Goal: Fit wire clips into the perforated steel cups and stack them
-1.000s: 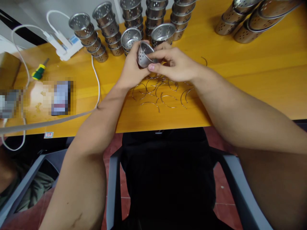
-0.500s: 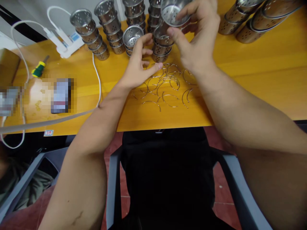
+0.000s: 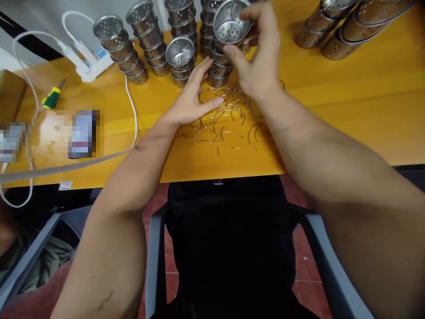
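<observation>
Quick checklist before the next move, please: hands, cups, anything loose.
1. Right hand gripping the perforated cup: ok, held at the rim.
2. That cup seated on the short stack below: cannot tell; the overlap hides any contact.
3. Left hand free: ok, open, nothing visible in it.
4. Curved wires gathered: not ok, scattered on the table.
5. Screwdriver away from both hands: ok, lying far left.

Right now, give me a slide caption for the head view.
Right hand holding a perforated metal cup, left hand open near curved wires.
</observation>
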Demonstrator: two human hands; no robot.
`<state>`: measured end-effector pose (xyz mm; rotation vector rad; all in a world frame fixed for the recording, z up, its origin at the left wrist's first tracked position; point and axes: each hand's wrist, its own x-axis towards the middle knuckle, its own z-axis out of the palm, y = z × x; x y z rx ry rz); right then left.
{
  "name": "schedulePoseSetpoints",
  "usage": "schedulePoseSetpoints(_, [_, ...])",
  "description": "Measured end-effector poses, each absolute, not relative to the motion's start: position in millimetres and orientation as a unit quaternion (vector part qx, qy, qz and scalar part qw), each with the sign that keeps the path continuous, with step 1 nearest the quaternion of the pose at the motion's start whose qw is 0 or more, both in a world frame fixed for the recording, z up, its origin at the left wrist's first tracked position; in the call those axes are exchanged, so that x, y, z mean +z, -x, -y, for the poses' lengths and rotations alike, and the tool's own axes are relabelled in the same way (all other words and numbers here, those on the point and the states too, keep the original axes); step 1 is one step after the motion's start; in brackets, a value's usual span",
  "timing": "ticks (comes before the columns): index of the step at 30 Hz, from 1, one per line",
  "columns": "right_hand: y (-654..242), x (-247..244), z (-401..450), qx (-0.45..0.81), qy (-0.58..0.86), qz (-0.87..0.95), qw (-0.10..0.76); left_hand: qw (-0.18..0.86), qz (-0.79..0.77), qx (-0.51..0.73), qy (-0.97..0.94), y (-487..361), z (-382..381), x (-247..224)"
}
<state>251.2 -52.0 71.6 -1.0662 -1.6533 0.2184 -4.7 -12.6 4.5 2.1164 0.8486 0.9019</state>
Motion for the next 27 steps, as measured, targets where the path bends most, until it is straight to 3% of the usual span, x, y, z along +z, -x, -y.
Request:
schedulePoseSetpoints(7, [-250.2,76.7,55.8,0.086,0.518,0.720,0.454,0.340,-0.334,0.344,-0.809,5.4,10.6,-0.9])
schedulePoseSetpoints(27, [-261.3,73.3,57.8,0.128,0.442,0.741,0.489,0.371,-0.305,0.326,-0.815,3.3,18.7,13.1])
